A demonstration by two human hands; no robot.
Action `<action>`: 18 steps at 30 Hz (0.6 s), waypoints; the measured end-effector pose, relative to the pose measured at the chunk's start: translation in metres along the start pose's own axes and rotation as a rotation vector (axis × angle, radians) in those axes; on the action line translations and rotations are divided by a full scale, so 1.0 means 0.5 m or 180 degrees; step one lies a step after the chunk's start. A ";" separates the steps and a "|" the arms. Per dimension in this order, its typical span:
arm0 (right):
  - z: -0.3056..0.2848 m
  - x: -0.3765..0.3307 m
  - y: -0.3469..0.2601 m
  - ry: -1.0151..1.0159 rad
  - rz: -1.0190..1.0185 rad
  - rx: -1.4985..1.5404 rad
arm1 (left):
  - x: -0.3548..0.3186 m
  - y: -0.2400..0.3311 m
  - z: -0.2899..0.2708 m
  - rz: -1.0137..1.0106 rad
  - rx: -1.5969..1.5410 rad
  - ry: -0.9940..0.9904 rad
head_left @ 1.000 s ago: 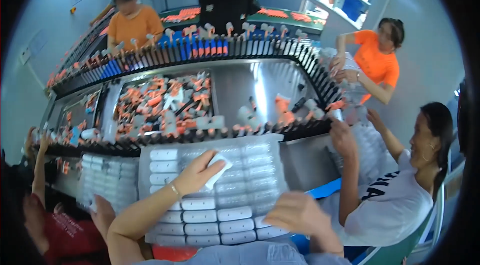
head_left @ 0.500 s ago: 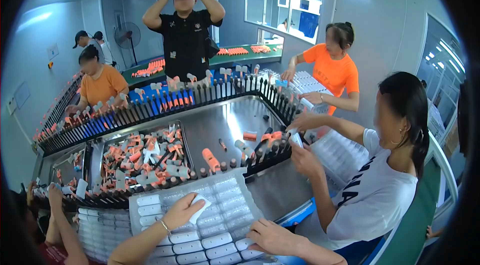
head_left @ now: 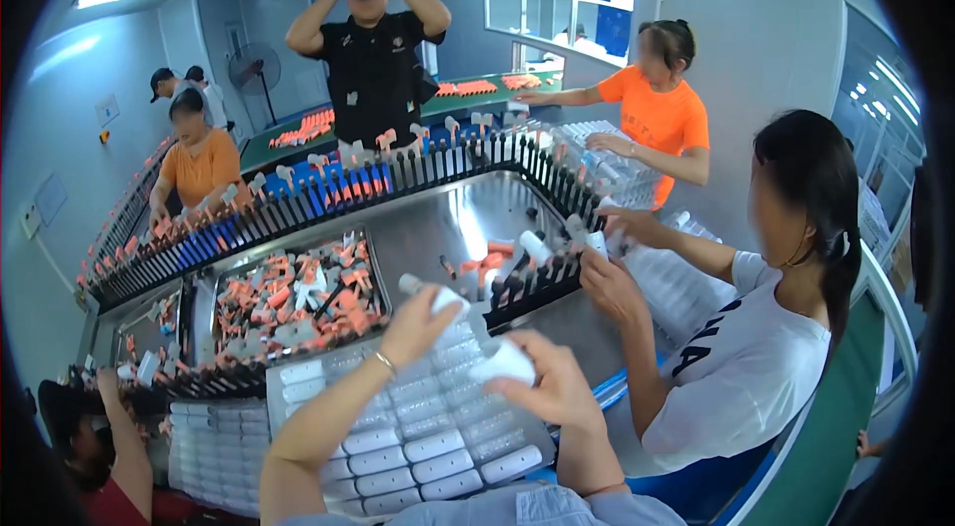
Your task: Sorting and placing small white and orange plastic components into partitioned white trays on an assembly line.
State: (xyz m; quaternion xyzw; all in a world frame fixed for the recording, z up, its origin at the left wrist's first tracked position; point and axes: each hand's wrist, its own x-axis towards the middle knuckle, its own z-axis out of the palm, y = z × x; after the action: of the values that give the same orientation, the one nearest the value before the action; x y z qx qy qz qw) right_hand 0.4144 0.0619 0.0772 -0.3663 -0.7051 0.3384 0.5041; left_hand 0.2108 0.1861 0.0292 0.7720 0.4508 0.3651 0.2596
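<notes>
My left hand is closed on a white wipe, blurred by motion, beside a grey clip on the row of posts. My right hand grips a smooth white plastic shell, thumb below and fingers over its top. Both hands are raised above a clear plastic tray with rows of pockets. White oval shells with dark lower edges fill its nearer rows and left column; many middle and right pockets show bare plastic.
Black posts with orange and grey clips ring a metal table. A pan of loose clips lies on it. Co-workers handle white parts at the right and far right. At left, another person reaches near stacked trays.
My right hand has lifted a white shell out of the tray's near right part. My left hand has moved up and forward with the wipe, toward the posts.
</notes>
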 end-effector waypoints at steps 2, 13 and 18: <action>-0.020 0.013 0.066 0.0752 0.0339 0.0280 | -0.042 0.000 0.044 0.0488 0.0091 0.0033; -0.052 0.197 0.223 0.0666 -0.0063 -0.2267 | -0.079 -0.017 0.045 0.0207 -0.0011 -0.0079; 0.047 0.160 0.131 0.0191 -0.0337 -0.1624 | -0.109 -0.024 0.008 0.0246 -0.0081 -0.0056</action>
State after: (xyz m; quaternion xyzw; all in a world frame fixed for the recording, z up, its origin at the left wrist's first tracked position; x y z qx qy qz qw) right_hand 0.3856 0.1610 0.0529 -0.4540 -0.7706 0.1117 0.4331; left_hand 0.1901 0.1430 0.0003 0.7887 0.4137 0.3738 0.2590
